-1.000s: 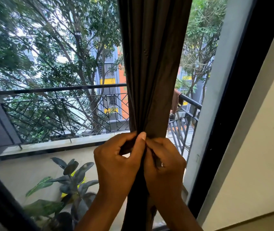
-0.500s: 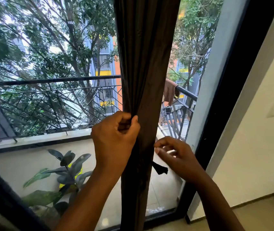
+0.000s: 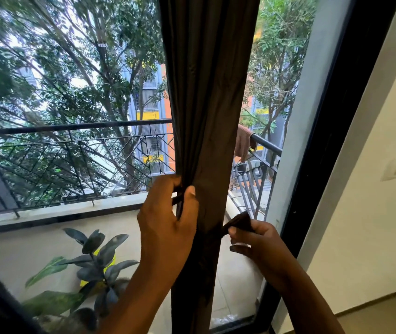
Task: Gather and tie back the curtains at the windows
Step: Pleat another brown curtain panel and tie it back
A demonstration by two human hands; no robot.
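Brown fabric is pinched on both sides: my left hand (image 3: 168,227) curls thumb and fingers round the gathered curtain (image 3: 206,141), my right hand (image 3: 257,239) pinches the tie-back strip (image 3: 239,221) poking out just right of it. Curtain hangs vertical between them, right hand nearer the strip's free end; beyond, window glass (image 3: 71,225), balcony railing (image 3: 71,150).

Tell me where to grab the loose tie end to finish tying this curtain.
Pinch the tie end near its tip, from the right of the curtain, as the right hand does: it sticks out flat on that side, clear of the folds the left hand grips.
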